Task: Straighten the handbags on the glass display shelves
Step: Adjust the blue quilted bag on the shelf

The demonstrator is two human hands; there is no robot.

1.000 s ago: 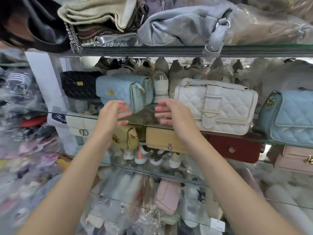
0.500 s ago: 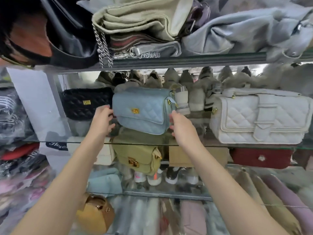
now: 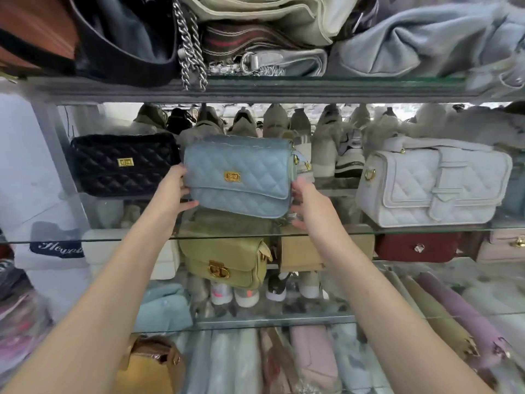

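Blue quilted handbag (image 3: 238, 177), frame centre, tilted on the glass shelf (image 3: 426, 229) between black handbag (image 3: 125, 164) and white handbag (image 3: 431, 186); left hand (image 3: 173, 189) and right hand (image 3: 309, 203) clasp its ends.

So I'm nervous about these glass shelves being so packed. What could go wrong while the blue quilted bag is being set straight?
The light blue quilted handbag is tilted, held between the left hand and right hand; if either grip loosens it could drop onto the glass shelf.
Sliding it left may nudge the black quilted handbag close beside it.
Pushing it back could topple the shoes behind.
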